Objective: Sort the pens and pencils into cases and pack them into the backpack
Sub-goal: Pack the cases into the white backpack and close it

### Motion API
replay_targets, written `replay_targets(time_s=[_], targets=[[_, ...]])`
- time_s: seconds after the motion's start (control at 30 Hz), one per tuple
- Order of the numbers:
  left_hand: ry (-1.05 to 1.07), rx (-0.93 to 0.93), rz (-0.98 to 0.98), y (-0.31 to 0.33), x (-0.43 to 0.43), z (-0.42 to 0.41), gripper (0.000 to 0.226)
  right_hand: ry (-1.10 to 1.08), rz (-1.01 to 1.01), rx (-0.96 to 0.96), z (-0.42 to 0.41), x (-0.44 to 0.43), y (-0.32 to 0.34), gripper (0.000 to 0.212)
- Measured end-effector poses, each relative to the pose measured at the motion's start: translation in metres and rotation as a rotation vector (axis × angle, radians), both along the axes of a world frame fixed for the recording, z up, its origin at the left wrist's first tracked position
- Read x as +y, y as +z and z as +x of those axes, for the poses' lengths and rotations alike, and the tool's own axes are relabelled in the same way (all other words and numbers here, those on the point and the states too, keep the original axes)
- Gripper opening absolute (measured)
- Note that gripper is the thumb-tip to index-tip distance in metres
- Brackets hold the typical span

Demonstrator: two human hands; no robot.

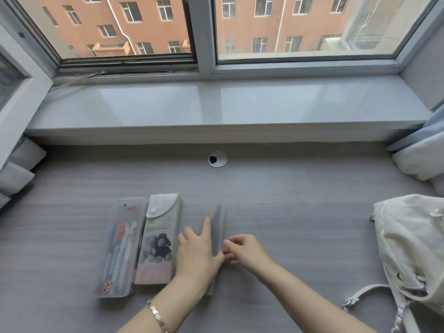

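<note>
Three cases lie side by side on the grey desk [288, 212]. A clear plastic case [121, 246] at the left holds several coloured pens. To its right lies a grey flap case [158, 239] with a snap button and a picture of plush toys. A third grey case [217, 227] is blurred and partly hidden under my hands. My left hand [197, 253] lies flat on it with fingers extended. My right hand [242, 248] pinches its right edge with curled fingers. A cream backpack [410, 241] sits at the right edge of the desk.
A white cable grommet [217, 159] sits in the desk near the window sill [216, 106]. Curtains [418, 159] hang at both far corners. The backpack's grey strap [367, 294] trails toward the front right.
</note>
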State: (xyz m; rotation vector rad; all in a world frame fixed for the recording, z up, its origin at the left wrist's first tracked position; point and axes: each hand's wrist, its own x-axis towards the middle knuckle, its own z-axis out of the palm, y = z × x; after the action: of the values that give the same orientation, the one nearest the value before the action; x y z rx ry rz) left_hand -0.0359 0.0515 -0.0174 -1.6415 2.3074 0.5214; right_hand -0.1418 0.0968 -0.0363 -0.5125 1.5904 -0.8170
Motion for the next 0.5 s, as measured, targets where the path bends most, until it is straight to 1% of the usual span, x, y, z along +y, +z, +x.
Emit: replay_targets(time_s=[0.07,0.13,0.33,0.37,0.4,0.5], targets=[[-0.016,-0.105,-0.056,-0.002,-0.014,0.001,0.081,0.029,-0.006,0.083,-0.007,-0.004,0.000,0.024],[-0.039,-0.170,-0.073,-0.006,-0.023,0.001,0.079,0.049,-0.017,0.175,-0.016,-0.002,0.001,0.019],[-0.175,-0.431,-0.154,-0.005,-0.021,-0.009,0.068,0.174,0.054,0.297,-0.043,0.022,0.002,0.019],[-0.204,-0.431,-0.169,-0.001,-0.017,-0.016,0.062,0.187,0.052,0.331,-0.050,0.030,0.006,0.021],[-0.244,-0.391,-0.163,0.003,-0.014,-0.025,0.055,0.206,0.044,0.387,-0.057,0.038,0.011,0.024],[-0.408,-0.178,-0.071,0.016,-0.001,-0.059,0.037,0.307,0.018,0.642,-0.087,0.064,0.031,0.029]])
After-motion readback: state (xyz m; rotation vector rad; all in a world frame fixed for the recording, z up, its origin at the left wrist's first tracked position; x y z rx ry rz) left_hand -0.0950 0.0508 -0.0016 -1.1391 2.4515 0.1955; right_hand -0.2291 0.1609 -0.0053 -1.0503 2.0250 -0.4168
